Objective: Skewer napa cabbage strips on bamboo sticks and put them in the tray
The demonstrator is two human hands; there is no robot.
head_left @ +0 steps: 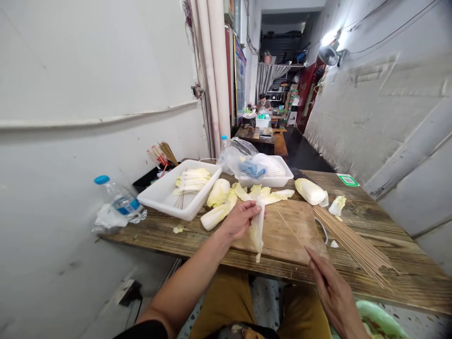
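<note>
My left hand pinches a pale napa cabbage leaf, which hangs edge-on above the wooden cutting board. In my right hand is a thin bamboo skewer, its tip pointing up and left toward the leaf, apart from it. Loose cabbage leaves lie along the board's far edge. A white tray on the left holds several skewered leaves. To the right, a bundle of bamboo skewers rests on the table.
A cabbage head lies beyond the board at right. A second white tray holds plastic bags and foam netting. At the left edge stands a water bottle. Below the table at right is a green-lined bin. Another person sits far back.
</note>
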